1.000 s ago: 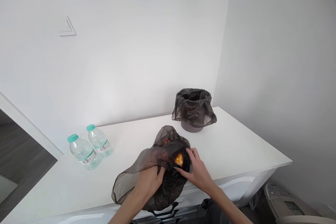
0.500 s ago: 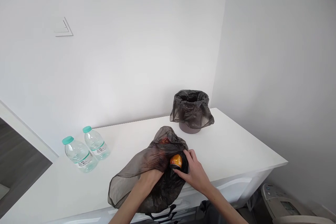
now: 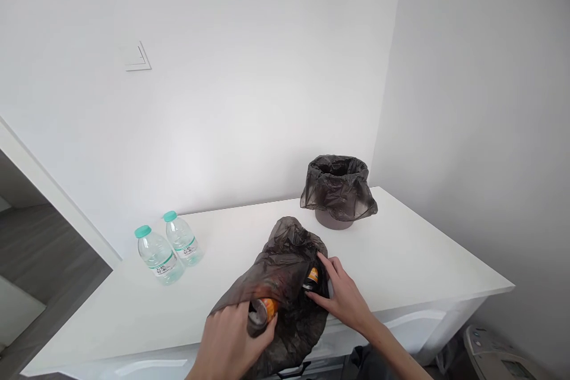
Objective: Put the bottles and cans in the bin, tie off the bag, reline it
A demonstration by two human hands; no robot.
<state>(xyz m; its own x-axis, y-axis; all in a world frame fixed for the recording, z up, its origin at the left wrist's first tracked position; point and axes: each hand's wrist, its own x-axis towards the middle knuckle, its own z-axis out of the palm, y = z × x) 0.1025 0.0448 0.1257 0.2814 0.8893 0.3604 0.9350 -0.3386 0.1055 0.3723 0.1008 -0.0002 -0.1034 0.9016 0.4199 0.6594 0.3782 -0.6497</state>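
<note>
A dark translucent plastic bag [image 3: 278, 267] lies crumpled across the front of the white tabletop, its lower part hanging over the edge. My left hand [image 3: 234, 329] is closed around an orange can [image 3: 269, 307] at the bag's opening, the can's silver end toward me. Another can, orange and black [image 3: 313, 276], shows among the folds on the right. My right hand [image 3: 345, 297] pinches the bag's edge beside this second can; whether its fingers also touch that can I cannot tell. Other contents of the bag are hidden.
Two clear bottles, a front bottle [image 3: 159, 256] and a rear bottle [image 3: 183, 240], stand with teal caps at the left. A bin [image 3: 335, 221] with a dark liner [image 3: 341, 196] stands at the back right. Drawers lie under the tabletop [image 3: 414, 255]; a grey machine [image 3: 496, 353] is at lower right.
My left hand has drawn back out of the bag toward me, bringing an orange can to the opening. My right hand stays at the bag's edge. The view has shifted slightly left.
</note>
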